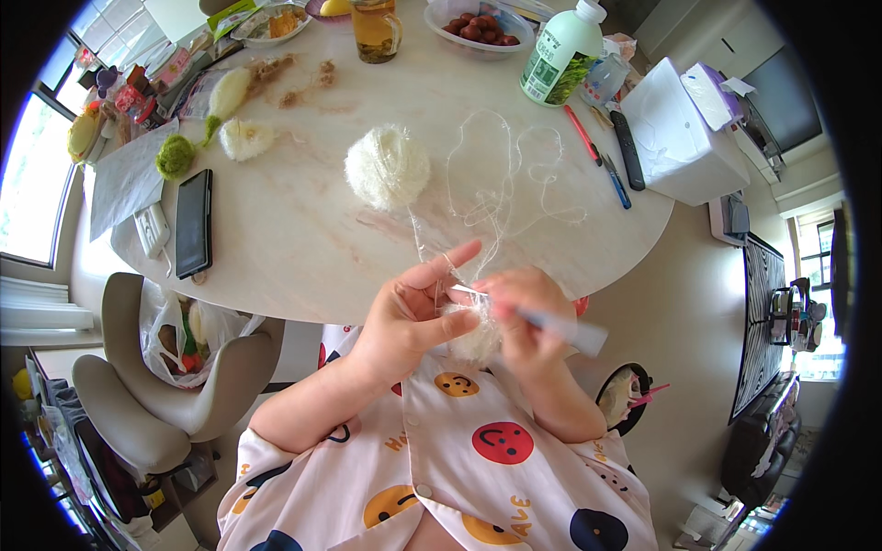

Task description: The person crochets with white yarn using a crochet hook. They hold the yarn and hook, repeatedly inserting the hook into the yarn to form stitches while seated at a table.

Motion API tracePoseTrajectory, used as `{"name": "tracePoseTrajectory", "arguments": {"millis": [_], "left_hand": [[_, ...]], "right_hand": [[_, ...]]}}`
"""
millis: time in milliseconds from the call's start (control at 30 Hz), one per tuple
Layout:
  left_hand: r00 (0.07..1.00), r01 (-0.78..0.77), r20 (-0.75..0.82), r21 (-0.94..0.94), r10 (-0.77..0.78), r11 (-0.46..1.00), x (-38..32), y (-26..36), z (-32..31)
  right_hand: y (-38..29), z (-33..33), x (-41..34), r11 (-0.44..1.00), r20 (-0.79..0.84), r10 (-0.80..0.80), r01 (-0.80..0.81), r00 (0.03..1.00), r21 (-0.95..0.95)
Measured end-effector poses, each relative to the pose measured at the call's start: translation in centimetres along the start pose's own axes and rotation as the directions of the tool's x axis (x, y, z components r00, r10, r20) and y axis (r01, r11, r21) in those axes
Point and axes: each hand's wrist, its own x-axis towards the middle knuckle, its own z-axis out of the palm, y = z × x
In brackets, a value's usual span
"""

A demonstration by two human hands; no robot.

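Note:
My left hand [420,317] pinches a small fluffy white crocheted piece [475,341] between thumb and fingers. A strand of white yarn [416,231] runs over its raised index finger. In my right hand [527,310] is a crochet hook with a grey-blue handle [568,330], blurred, its metal tip [470,288] at the top of the piece. Beyond my hands, a ball of fuzzy white yarn [387,167] rests on the marbled table [310,255]. A loose, looped length of thin white yarn [510,172] lies right of the ball.
On the left are a smartphone [193,224], a green yarn ball [176,156] and a paper sheet [131,179]. A glass mug [376,31], a bowl of red fruit [479,31] and a bottle [561,55] stand behind. A cutter [615,180] and a white box [679,134] are right.

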Motion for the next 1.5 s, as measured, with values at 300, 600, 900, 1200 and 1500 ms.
{"name": "tracePoseTrajectory", "arguments": {"millis": [300,600,900,1200,1500], "left_hand": [[0.975,0.187,0.15,-0.152,-0.164,0.971,0.0,1.1,-0.7],[0.993,0.031,0.109,0.079,-0.039,0.996,-0.5,1.5,-0.1],[0.968,0.206,0.177,-0.167,-0.176,0.964,-0.3,1.7,-0.8],[0.982,0.089,0.162,0.03,-0.092,0.996,-0.3,1.5,-0.5],[0.993,0.094,0.057,0.103,-0.101,0.99,-0.1,1.7,0.2]], "right_hand": [[0.1,0.0,-0.1,0.974,-0.081,-0.179,0.189,0.98,0.128],[-1.7,-0.3,0.3,0.748,-0.073,0.474,-0.357,0.877,0.56],[0.2,-0.4,0.4,0.972,-0.043,-0.16,0.165,0.986,0.168],[-1.2,-0.9,0.4,0.602,0.092,0.515,-0.436,0.852,0.669],[-0.5,-0.5,0.5,0.972,0.038,0.093,-0.099,0.995,0.212]]}}
